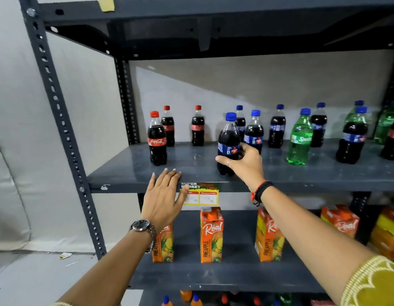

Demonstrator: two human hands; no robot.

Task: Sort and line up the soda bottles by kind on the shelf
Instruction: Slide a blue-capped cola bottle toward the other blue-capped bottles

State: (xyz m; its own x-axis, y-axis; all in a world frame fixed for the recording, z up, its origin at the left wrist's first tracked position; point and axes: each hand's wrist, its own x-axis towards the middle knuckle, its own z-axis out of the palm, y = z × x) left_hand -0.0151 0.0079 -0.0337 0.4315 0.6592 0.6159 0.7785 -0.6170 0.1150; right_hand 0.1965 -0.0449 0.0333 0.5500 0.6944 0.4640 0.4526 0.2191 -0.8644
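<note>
The right hand [244,161] is wrapped around the lower body of a blue-capped cola bottle [228,142], which stands upright near the front edge of the grey metal shelf [130,171], about the middle of its visible width. The left hand [163,198] is open with fingers spread, fingertips resting on the shelf's front lip, holding nothing; it partly covers a yellow price label [202,196] stuck to that lip.

From the held bottle, three red-capped Coca-Cola bottles stand off toward 9 and 10 o'clock: one forward [156,139], one just behind it [168,127], and one alone farther back [197,127]. A clear stretch of shelf lies between them and the held bottle.

Toward 1 and 2 o'clock, more blue-capped cola bottles crowd close: one just behind the held bottle [240,121], one beside the right hand's knuckles [254,132], and another deeper back [277,127]. At 3 o'clock a green Sprite bottle [299,138] stands forward among the colas, with another dark bottle [319,125] behind it. Farther right, a blue-capped cola [352,138] stands in front of more green bottles [388,124], mixed together at the frame's edge.

Toward 6 o'clock, on the shelf below, orange pineapple juice cartons [211,235] stand upright, partly hidden by both forearms.
</note>
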